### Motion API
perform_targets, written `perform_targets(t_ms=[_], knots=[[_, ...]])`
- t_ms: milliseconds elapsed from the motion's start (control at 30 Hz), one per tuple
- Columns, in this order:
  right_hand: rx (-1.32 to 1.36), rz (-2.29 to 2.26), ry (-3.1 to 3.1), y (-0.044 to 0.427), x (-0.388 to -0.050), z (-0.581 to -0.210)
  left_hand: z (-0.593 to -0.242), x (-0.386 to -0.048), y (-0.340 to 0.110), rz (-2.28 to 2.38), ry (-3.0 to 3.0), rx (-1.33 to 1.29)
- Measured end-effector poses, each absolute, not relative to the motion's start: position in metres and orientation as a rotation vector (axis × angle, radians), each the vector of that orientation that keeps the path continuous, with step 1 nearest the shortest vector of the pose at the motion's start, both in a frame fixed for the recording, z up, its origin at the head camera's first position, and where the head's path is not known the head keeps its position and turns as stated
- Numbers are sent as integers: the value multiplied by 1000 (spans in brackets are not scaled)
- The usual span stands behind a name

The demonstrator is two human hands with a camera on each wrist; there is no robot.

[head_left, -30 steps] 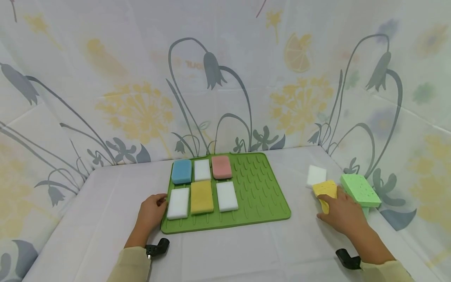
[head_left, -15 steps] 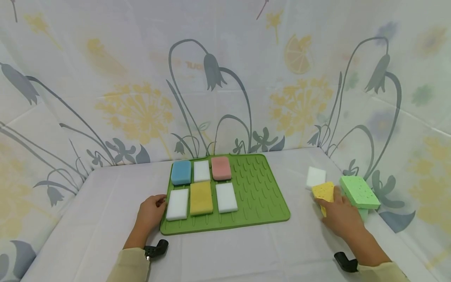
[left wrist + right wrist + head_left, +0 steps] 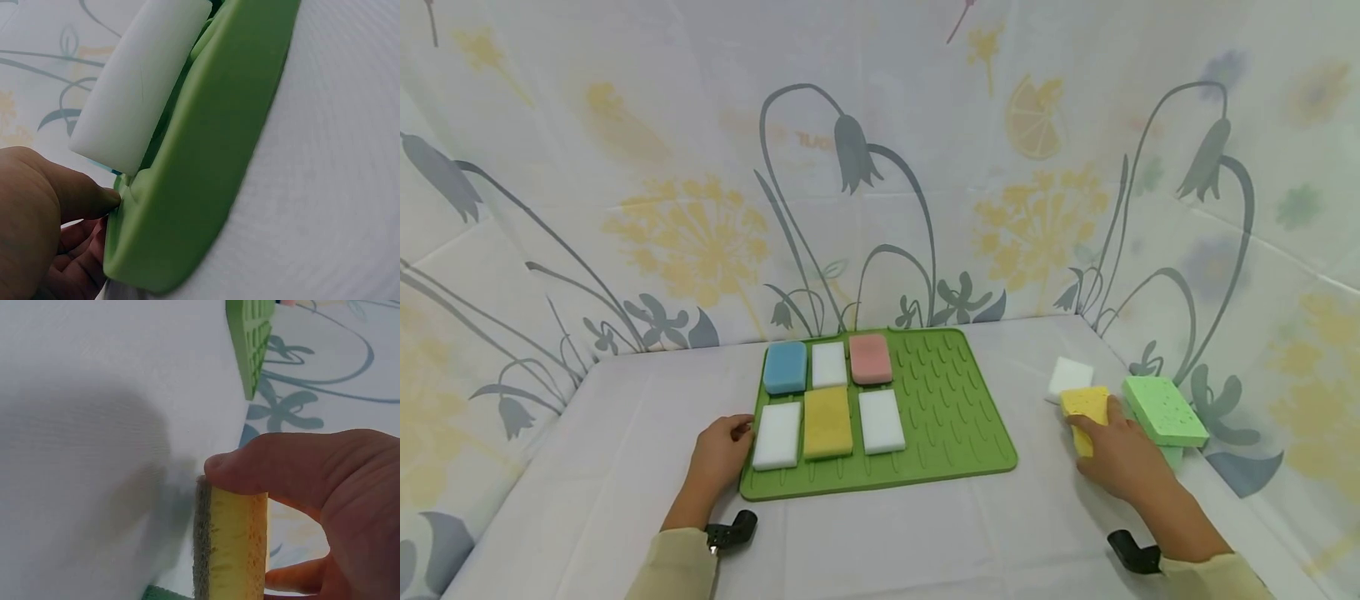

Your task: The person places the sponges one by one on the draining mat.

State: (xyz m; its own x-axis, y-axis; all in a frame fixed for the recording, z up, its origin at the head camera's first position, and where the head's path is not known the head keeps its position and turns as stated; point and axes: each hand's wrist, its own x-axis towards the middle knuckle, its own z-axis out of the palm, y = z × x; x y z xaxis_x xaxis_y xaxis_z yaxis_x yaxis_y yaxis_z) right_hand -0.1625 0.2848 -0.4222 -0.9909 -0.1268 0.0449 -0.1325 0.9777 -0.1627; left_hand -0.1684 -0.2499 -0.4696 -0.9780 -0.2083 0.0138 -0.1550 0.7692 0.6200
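Right grip [image 3: 1126, 462] around yellow sponge [image 3: 1084, 402], white pad [image 3: 1070, 376] behind, green sponge [image 3: 1165, 410] beside; left grip [image 3: 720, 454] around mat edge [image 3: 925, 472]

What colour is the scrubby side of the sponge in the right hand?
Scrubby side: dark grey, best seen in the right wrist view.

One green ribbed mat [image 3: 958, 400]. On the mat, six: three white sponges [image 3: 829, 364], one blue sponge [image 3: 786, 367], one pink sponge [image 3: 870, 358], one yellow sponge [image 3: 827, 421]. Right of the mat: one extra white sponge [image 3: 1070, 375], one yellow scouring sponge [image 3: 1084, 403], one light green sponge [image 3: 1165, 411], one green piece [image 3: 1172, 457] mostly hidden, one right hand [image 3: 1123, 454]. At the mat's left edge, one left hand [image 3: 721, 450].
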Motion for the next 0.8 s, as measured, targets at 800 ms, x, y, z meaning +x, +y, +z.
perform_targets(t_ms=[800], knots=[[305,407,-3074,256,-187,-404,-471,-172,-251,-1014,-2870,295]])
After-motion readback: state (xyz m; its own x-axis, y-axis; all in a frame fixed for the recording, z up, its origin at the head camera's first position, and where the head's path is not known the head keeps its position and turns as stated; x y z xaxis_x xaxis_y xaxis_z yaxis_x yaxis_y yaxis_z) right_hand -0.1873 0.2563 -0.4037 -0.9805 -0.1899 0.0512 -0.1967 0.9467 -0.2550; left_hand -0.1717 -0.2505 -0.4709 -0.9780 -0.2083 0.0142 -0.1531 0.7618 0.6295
